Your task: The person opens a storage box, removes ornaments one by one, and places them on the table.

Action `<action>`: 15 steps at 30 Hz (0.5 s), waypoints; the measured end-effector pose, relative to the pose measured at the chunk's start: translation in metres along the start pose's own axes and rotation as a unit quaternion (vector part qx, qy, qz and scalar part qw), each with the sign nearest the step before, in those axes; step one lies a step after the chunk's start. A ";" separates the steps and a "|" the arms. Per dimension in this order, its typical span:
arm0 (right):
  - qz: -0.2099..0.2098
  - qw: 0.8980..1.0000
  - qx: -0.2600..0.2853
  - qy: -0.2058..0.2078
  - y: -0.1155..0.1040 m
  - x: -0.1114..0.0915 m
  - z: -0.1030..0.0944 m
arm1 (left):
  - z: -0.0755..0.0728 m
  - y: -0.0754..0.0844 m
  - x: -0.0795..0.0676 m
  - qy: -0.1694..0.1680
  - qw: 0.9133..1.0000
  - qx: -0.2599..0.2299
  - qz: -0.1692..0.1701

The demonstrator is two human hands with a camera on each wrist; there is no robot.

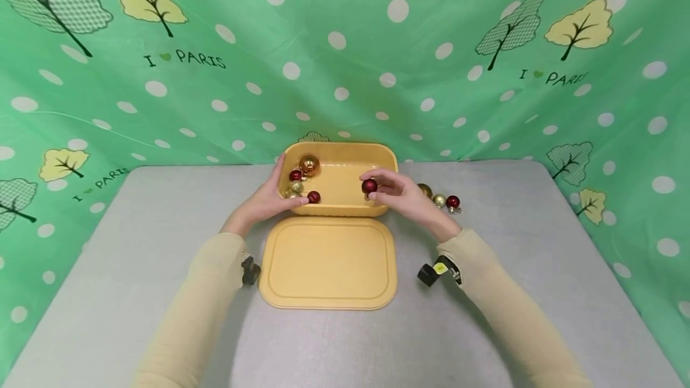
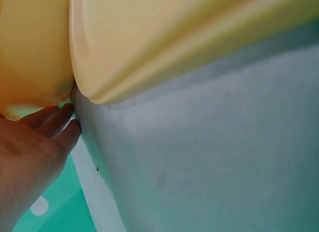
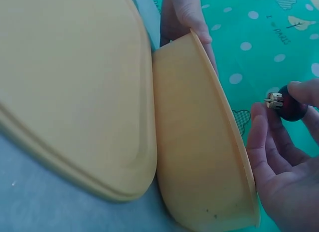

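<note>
A yellow plastic box [image 1: 339, 209] stands at the back of the table, with several red and gold Christmas baubles in its left part, among them a large gold bauble [image 1: 309, 165]. My left hand [image 1: 266, 196] holds the box at its left end, thumb over the front rim and fingers along the outside. Above the box's right end, my right hand [image 1: 401, 193] pinches a dark red bauble [image 1: 369, 187] between thumb and fingers. In the right wrist view, that bauble's gold cap [image 3: 274, 101] points toward the box.
The yellow lid [image 1: 329, 263] lies flat in front of the box. Right of the box, partly behind my right hand, lie a dark gold bauble [image 1: 425, 190], a pale gold bauble [image 1: 439, 200] and a red bauble [image 1: 453, 202]. A green polka-dot curtain [image 1: 345, 58] hangs behind the grey table [image 1: 345, 352].
</note>
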State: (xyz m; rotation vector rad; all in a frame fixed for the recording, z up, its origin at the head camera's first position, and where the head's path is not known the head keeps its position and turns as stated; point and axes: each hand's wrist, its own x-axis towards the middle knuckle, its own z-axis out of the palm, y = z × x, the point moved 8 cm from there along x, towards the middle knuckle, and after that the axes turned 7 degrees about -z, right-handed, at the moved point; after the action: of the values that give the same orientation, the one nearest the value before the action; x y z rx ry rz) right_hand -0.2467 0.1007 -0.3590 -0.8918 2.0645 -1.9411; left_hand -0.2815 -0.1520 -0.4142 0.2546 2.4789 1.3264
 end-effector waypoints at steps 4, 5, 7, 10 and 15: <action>0.001 1.000 -0.007 0.017 -0.004 -0.011 -0.008 | 0.000 0.000 0.000 0.000 1.000 0.003 0.001; 0.003 1.000 -0.008 0.020 -0.004 -0.014 -0.010 | -0.001 0.001 0.000 0.000 1.000 0.004 0.002; 0.007 1.000 -0.015 0.024 -0.004 -0.020 -0.014 | -0.001 0.001 0.000 -0.001 1.000 0.002 0.001; 0.019 0.999 -0.030 0.030 -0.003 -0.029 -0.022 | -0.001 0.001 0.000 -0.001 1.000 0.001 -0.002; 0.040 0.997 -0.044 0.050 0.002 -0.046 -0.038 | 0.000 0.000 0.000 -0.002 1.000 -0.004 -0.006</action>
State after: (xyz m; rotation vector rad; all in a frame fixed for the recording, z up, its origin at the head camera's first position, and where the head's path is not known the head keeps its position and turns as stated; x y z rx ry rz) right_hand -0.2297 0.1571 -0.3676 -0.7316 2.2210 -1.9034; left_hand -0.2814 -0.1521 -0.4138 0.2399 2.4675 1.3306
